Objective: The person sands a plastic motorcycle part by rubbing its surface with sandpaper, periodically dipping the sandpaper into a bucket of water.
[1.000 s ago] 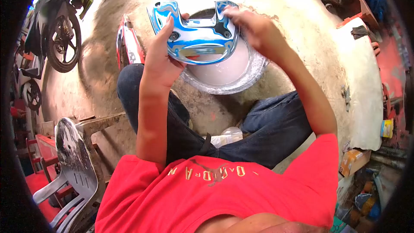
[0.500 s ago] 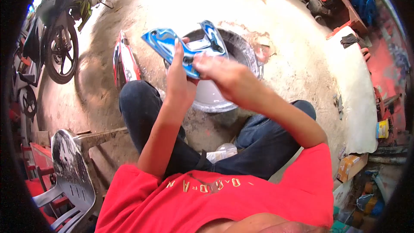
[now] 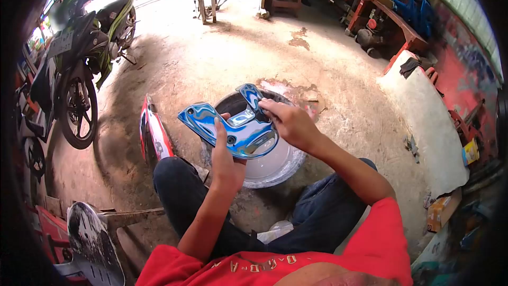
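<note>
A glossy blue and white curved panel [image 3: 246, 136] is held tilted above a round basin [image 3: 270, 172] of pale liquid. My left hand [image 3: 226, 159] grips the panel's left and lower part, thumb on the top face and fingers behind it. My right hand [image 3: 291, 122] is closed, its fingertips pressed at the panel's right arm near a dark hole; whether anything small is in those fingers is hidden. Under the panel, the basin's dark rim and whitish near edge show.
A red and white panel [image 3: 156, 135] lies on the floor at the left. Farther left stands a motorcycle [image 3: 79, 69]. A worn plastic chair [image 3: 92, 243] is at lower left. A wooden bench [image 3: 399, 26], a pale slab [image 3: 423, 122] and a cardboard box [image 3: 443, 211] are at the right.
The view has tilted up, showing more of the floor ahead. The panel has turned from its earlier steep angle, and my right hand has moved from its middle to its right arm.
</note>
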A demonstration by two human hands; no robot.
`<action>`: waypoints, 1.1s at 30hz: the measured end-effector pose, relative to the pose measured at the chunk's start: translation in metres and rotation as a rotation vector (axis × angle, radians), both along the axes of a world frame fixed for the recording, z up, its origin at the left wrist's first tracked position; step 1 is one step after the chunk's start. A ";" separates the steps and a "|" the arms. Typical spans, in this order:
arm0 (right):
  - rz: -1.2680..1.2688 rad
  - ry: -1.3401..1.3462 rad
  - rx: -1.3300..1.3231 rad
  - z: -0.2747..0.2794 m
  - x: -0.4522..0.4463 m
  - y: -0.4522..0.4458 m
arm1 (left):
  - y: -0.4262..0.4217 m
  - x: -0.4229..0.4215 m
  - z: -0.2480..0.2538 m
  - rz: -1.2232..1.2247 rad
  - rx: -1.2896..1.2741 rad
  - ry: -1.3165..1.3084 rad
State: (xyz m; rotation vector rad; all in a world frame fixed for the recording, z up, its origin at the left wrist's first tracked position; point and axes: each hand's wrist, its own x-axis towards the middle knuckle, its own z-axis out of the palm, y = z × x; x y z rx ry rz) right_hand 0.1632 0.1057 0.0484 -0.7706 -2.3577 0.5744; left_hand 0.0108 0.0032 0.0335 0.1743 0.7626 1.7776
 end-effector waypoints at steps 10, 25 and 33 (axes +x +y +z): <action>0.113 0.026 0.157 -0.007 -0.012 -0.013 | 0.003 0.003 -0.012 -0.027 0.132 -0.020; -0.036 -0.103 -0.005 -0.002 -0.002 0.018 | 0.000 0.008 -0.001 0.023 0.099 0.066; 0.031 -0.090 -0.104 -0.002 -0.006 0.008 | 0.003 0.007 -0.005 0.021 0.084 0.108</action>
